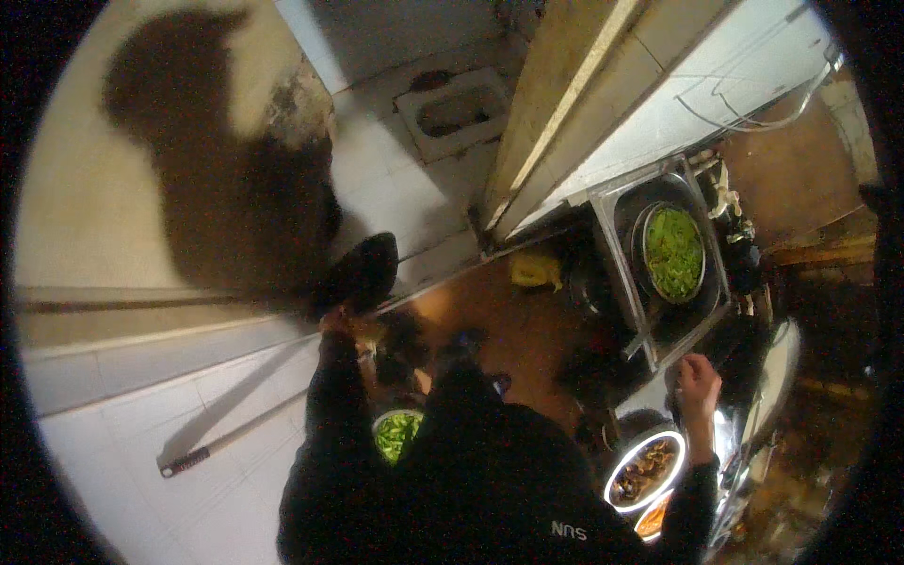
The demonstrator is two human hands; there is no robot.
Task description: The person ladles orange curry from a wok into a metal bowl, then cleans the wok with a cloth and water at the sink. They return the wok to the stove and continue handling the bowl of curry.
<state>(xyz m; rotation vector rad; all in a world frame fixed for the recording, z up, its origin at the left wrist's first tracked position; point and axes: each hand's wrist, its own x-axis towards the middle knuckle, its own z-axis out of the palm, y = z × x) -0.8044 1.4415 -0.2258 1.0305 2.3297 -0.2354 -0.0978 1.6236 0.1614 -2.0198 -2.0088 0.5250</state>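
At the left, my left hand [337, 319] grips the near edge of a dark rounded object [371, 265], too dark to name. My right hand [696, 379] has curled fingers and is just below the near corner of a metal-rimmed sink [657, 353]; whether it holds anything is unclear. In the sink stands a round metal bowl full of chopped green vegetables [674, 254]. Below my right hand are a white-rimmed bowl of brown food [644, 472] and a dish of orange food [655, 518]. Chopped greens in another bowl [397, 434] show beside my dark sleeve.
A squat toilet [452, 116] is set in the tiled floor beyond a door edge [565, 106]. A long-handled tool [187, 462] lies at the lower left. A yellow cloth-like item [535, 271] is left of the sink, and a faucet [724, 198] is behind it.
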